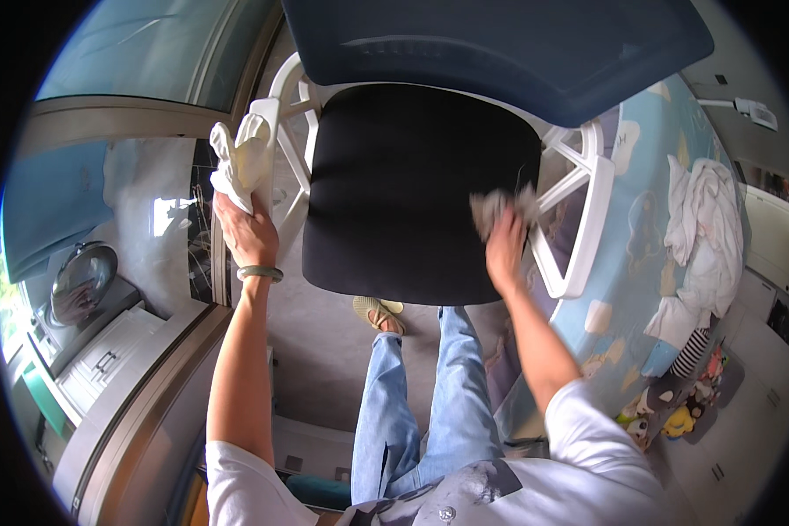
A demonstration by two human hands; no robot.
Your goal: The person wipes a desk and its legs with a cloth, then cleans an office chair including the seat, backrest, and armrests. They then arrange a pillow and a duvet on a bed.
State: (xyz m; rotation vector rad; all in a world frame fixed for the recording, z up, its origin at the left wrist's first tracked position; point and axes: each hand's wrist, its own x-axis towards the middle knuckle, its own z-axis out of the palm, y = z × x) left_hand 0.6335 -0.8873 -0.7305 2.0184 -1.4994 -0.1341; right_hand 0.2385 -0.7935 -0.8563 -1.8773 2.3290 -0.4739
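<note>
A chair with a black padded seat (421, 197), white plastic armrests (582, 230) and a dark blue backrest (500, 52) stands before me, its backrest on the far side. My left hand (246, 227), with a bangle at the wrist, holds a bunched white cloth (242, 161) at the left armrest. Over the right part of the seat my right hand (507, 246) grips a crumpled greyish cloth (500, 207); both are blurred. The fingertips of the right hand are partly hidden by the cloth.
A bed with a light blue patterned cover (638, 250) lies at the right, with rumpled white clothing (703, 237) on it. Soft toys (680, 417) sit beyond its near end. Along the left runs a door frame (151, 388), with a round mirror (84, 283) behind it.
</note>
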